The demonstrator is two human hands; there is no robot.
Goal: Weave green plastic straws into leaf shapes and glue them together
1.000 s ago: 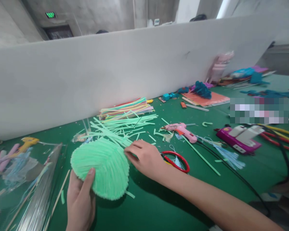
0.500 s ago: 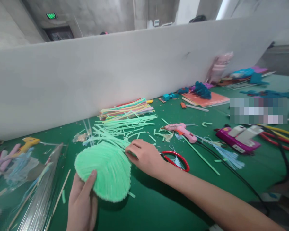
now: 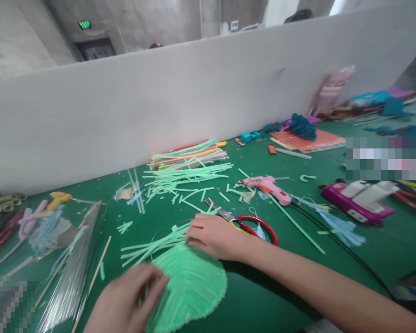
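A mint-green leaf shape made of pipe cleaners (image 3: 194, 286) lies low over the green table, its loose pipe-cleaner ends (image 3: 142, 249) fanning out to the left at its top. My right hand (image 3: 215, 236) is closed on the top of the leaf, where the ends gather; its fingertips are partly hidden. My left hand (image 3: 131, 296) is at the leaf's left edge with bent fingers, blurred by motion, so its grip is unclear. Just beyond my right hand lie red-handled scissors (image 3: 258, 226), pointing away to the left.
Cut green pipe cleaners (image 3: 190, 173) and a multicoloured bundle (image 3: 187, 155) lie by the white partition (image 3: 125, 115). To the right are a pink glue gun (image 3: 270, 187) with its cable and a purple power strip (image 3: 357, 203). At left are a yellow glue gun (image 3: 58, 200) and clear plastic sleeves (image 3: 69, 273).
The leaf has come down and to the right, turning so its loose ends point left. My right hand now covers its top. The left hand has shifted off its former hold. The view has moved slightly.
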